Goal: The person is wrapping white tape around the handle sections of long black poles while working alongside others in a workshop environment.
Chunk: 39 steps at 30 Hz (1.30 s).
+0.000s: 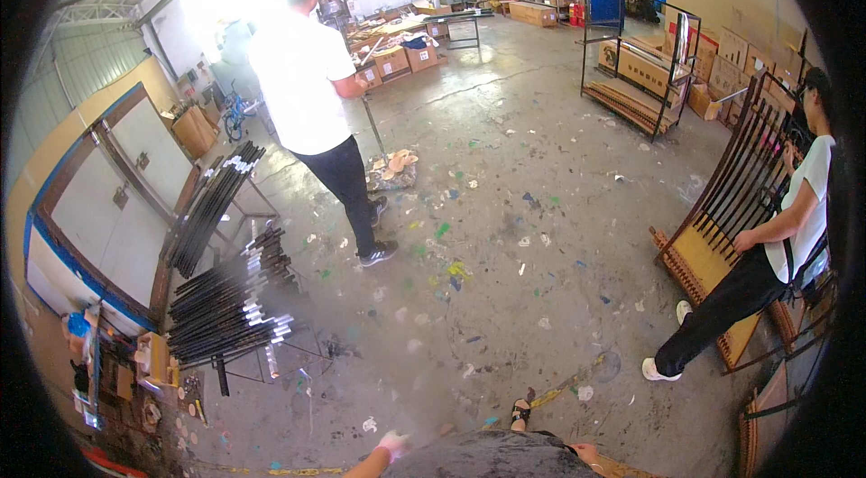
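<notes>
My left hand (394, 445) hangs low beside my dark top at the bottom edge. It looks pale, perhaps gloved, and its fingers are too blurred to read. On the other side of my body is my right hand (588, 453), close to my clothing, with its fingers partly hidden. No object shows in either hand. Nearest on the left is a stack of black rods with silvery ends (225, 316) on a stand. Behind it leans a second bundle of black rods (212, 207). My sandalled foot (520, 414) shows on the floor.
A person in a white shirt (302, 81) stands ahead, beside a scrap heap (393, 170). At right, another person (803, 207) touches a tall frame of dark bars (735, 180). A black metal rack (640, 72) stands farther back. Bits of debris dot the concrete floor (505, 207).
</notes>
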Tool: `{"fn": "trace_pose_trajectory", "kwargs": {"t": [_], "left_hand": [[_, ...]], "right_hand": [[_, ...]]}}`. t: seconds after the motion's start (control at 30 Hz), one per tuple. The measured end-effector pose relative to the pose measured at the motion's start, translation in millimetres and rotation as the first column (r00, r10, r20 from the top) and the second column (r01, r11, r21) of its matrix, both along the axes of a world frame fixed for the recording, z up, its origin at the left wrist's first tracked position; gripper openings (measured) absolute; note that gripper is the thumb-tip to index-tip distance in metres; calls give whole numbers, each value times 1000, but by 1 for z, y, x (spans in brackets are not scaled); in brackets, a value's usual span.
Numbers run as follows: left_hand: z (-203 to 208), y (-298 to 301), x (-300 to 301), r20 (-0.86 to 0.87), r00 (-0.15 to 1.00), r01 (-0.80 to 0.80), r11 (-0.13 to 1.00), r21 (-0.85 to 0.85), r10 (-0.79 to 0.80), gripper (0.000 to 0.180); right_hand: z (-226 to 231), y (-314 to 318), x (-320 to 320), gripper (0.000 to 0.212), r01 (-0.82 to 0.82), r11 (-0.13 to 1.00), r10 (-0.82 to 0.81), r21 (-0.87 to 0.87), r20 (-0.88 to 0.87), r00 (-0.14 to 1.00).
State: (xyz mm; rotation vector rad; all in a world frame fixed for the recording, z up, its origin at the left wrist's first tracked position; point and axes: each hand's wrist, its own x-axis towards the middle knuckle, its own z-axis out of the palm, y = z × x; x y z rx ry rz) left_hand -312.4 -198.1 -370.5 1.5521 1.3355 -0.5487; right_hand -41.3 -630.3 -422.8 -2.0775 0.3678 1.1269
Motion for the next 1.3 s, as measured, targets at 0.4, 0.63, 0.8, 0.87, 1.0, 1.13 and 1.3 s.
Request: {"fn": "trace_pose_trajectory", "kwargs": {"t": [0.4, 0.63, 0.8, 0.87, 1.0, 1.13, 1.3], "left_hand": [[-54, 5, 7, 203, 914, -290, 917, -274, 350, 24], [-103, 5, 1, 282, 931, -226, 972, -59, 234, 35], [-71, -3, -6, 161, 928, -301, 932, -204, 335, 38], [-81, -4, -14, 139, 933, -299, 928, -221, 333, 37], [-100, -13, -30, 129, 912, -357, 908, -221, 390, 33], [-125, -17, -30, 168, 897, -375, 905, -202, 410, 32], [-100, 5, 21, 454, 889, -99, 993, 68, 58, 31]], "right_hand": [[-54, 3, 23, 15, 195, 974, -196, 116, -3, 981], [-40, 21, 33, 18, 224, 960, -233, 170, 36, 972], [-50, 3, 25, 17, 156, 975, -164, 158, 38, 986], [-41, -2, 25, 17, 166, 973, -170, 160, 13, 985], [-92, -42, 29, 18, 174, 964, -167, 200, -52, 985], [-110, -58, 41, 21, 1, 973, 4, 232, -25, 1000], [-118, -43, 59, 19, 5, 961, -20, 278, 50, 999]]}}
